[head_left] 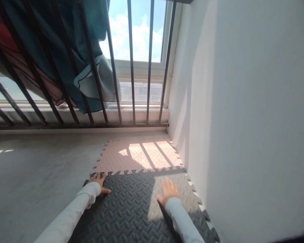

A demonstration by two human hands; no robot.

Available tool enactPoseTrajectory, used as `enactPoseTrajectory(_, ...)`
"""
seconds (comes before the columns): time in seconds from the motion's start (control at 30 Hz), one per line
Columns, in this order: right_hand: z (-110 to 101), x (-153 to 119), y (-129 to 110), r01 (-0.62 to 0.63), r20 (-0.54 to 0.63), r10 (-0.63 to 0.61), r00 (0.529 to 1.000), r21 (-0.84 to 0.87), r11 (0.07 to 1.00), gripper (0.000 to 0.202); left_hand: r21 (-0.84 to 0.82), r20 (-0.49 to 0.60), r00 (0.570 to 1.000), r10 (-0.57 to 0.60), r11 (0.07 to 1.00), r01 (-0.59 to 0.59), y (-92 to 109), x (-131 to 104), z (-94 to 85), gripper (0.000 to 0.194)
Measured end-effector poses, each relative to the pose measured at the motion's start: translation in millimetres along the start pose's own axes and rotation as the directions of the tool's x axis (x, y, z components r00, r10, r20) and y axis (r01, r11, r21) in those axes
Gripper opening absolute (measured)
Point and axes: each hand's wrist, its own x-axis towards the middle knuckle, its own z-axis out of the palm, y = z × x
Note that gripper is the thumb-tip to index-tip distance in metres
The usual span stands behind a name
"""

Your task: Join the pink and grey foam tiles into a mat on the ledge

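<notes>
A black foam floor mat tile [131, 209] with a raised tread pattern and toothed edges lies in front of me. Beyond it, a pink foam mat tile [116, 155] of the same kind lies against its far edge. My left hand [98, 182] rests at the black tile's far left corner, fingers spread and thumb pointing inward. My right hand [169, 192] is flat on the sunlit right part of the black tile, fingers apart. Neither hand grasps anything. The teeth of the two tiles meet along the seam just past my hands.
A white wall [243, 118] rises close along the right side of the tiles. Dark metal railing bars [131, 67] stand at the far end before a window [139, 33]. Blue-green cloth [73, 44] hangs behind the bars. Grey concrete floor [40, 179] extends to the left.
</notes>
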Motion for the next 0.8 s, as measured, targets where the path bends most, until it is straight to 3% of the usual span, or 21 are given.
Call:
enactPoseTrajectory(0.17,22.2,-62.7,-30.2,0.038,0.14,-0.042,0.989,0.03,0.999,0.078,0.001,-0.014,1.0,-0.016,1.0,0.017,1.1,-4.2,-5.2,0.106)
enactPoseTrajectory(0.27,33.2,-76.8,-32.4,0.065,0.118,-0.069,0.991,0.039,0.997,0.086,-0.004,-0.033,0.996,-0.079,0.997,0.079,6.5,-13.3,-5.0,0.096)
enactPoseTrajectory(0.33,37.8,-76.8,-30.0,0.081,0.079,-0.084,0.993,0.042,0.996,0.085,-0.018,-0.101,0.988,-0.113,0.994,0.112,16.6,-25.6,0.5,0.083)
enactPoseTrajectory(0.4,38.9,-74.1,-27.5,0.077,0.079,-0.08,0.994,0.04,0.996,0.084,-0.005,-0.203,0.976,-0.077,0.997,0.078,34.0,-46.2,10.7,0.071)
enactPoseTrajectory(0.47,36.9,-72.2,-26.1,0.063,0.092,-0.067,0.993,0.043,0.997,0.085,0.018,-0.235,0.971,0.031,0.999,-0.028,57.4,-75.5,24.4,0.07)
enactPoseTrajectory(0.57,33.0,-74.2,-27.3,0.051,0.099,-0.057,0.993,0.064,0.997,0.086,-0.051,-0.094,0.979,0.182,0.981,-0.188,92.8,-127.7,49.1,0.075)
enactPoseTrajectory(0.63,33.8,-79.6,-31.2,0.025,0.082,-0.03,0.996,0.068,0.997,0.082,-0.082,-0.024,0.972,0.232,0.969,-0.233,108.2,-159.5,66.3,0.078)
enactPoseTrajectory(0.7,39.1,-88.6,-37.6,-0.025,0.048,0.023,0.999,0.057,0.998,0.07,-0.068,-0.005,0.968,0.252,0.965,-0.252,113.4,-183.4,82.0,0.083)
enactPoseTrajectory(0.8,51.5,-108.1,-48.0,-0.065,-0.019,0.066,0.998,0.055,0.996,0.054,-0.013,-0.049,0.964,0.263,0.965,-0.263,104.7,-201.9,99.3,0.087)
